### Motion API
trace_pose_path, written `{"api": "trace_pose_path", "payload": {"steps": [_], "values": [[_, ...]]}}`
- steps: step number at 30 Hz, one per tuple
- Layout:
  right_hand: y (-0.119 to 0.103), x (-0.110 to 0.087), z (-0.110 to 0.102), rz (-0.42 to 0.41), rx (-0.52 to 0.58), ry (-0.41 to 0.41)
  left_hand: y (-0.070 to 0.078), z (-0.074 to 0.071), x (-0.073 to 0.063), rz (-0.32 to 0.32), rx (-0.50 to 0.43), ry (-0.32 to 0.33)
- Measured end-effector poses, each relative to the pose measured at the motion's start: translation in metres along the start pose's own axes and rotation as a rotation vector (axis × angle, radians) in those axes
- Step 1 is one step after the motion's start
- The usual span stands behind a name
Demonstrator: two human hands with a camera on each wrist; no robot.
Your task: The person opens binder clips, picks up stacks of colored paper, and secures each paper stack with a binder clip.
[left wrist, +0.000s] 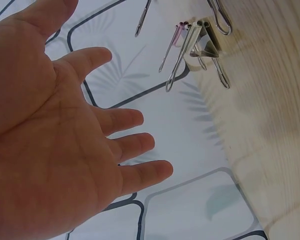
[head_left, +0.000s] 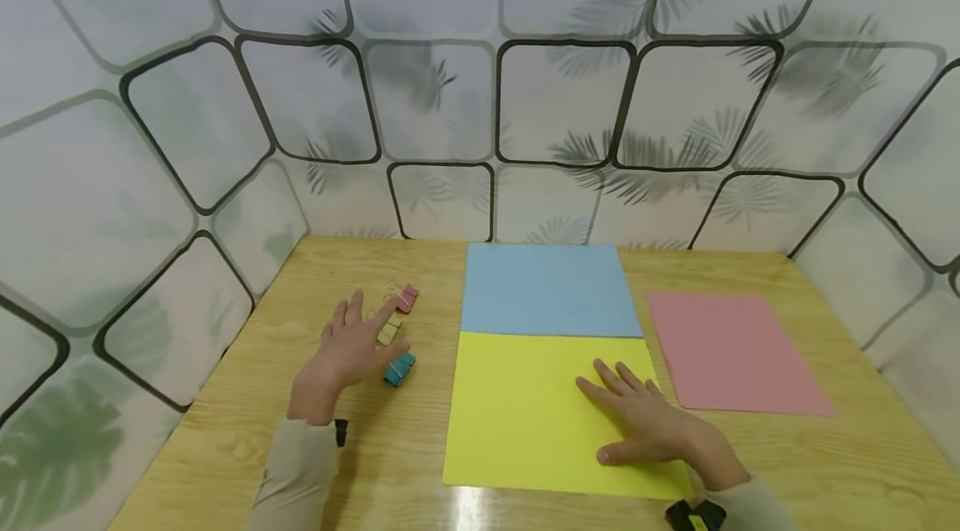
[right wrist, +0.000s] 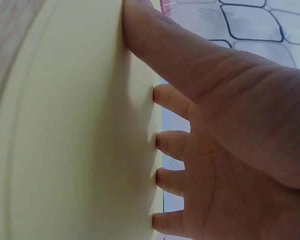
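My left hand hovers with spread fingers beside three binder clips at the left of the table. The pink binder clip is farthest, the yellow binder clip sits in the middle, partly behind my fingers, and the blue binder clip is nearest. In the left wrist view the palm holds nothing, and metal clip handles show past the fingers. My right hand rests its fingertips on the yellow sheet, near its right side. In the right wrist view the thumb also touches the sheet.
Directly behind the yellow sheet lies a blue sheet, its front edge against or under the yellow one. A pink sheet lies to the right. Patterned white panels enclose the wooden table at the back and sides.
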State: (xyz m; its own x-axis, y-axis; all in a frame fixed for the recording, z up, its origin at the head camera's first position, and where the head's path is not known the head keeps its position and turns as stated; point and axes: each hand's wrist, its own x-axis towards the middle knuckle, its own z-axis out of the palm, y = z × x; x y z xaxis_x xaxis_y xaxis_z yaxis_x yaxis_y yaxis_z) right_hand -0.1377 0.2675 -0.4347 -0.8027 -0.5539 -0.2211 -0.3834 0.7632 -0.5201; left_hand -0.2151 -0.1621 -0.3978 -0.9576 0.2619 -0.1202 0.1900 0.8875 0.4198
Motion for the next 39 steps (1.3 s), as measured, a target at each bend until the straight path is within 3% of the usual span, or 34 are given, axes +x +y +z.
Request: {"api": "trace_pose_path", "payload": {"steps": [11, 23, 35, 39], "values": [[0.001, -0.002, 0.003, 0.006, -0.017, 0.011, 0.002, 0.006, 0.0, 0.01, 0.007, -0.015], [0.002, -0.003, 0.008, -0.03, -0.005, 0.039, 0.004, 0.012, -0.003, 0.059, 0.102, -0.014], [0.002, -0.001, 0.007, -0.037, -0.026, 0.068, 0.008, 0.008, -0.004, 0.023, 0.153, 0.002], [0.001, 0.001, 0.005, -0.037, -0.028, 0.077, 0.007, 0.006, -0.004, -0.018, 0.146, -0.003]]}}
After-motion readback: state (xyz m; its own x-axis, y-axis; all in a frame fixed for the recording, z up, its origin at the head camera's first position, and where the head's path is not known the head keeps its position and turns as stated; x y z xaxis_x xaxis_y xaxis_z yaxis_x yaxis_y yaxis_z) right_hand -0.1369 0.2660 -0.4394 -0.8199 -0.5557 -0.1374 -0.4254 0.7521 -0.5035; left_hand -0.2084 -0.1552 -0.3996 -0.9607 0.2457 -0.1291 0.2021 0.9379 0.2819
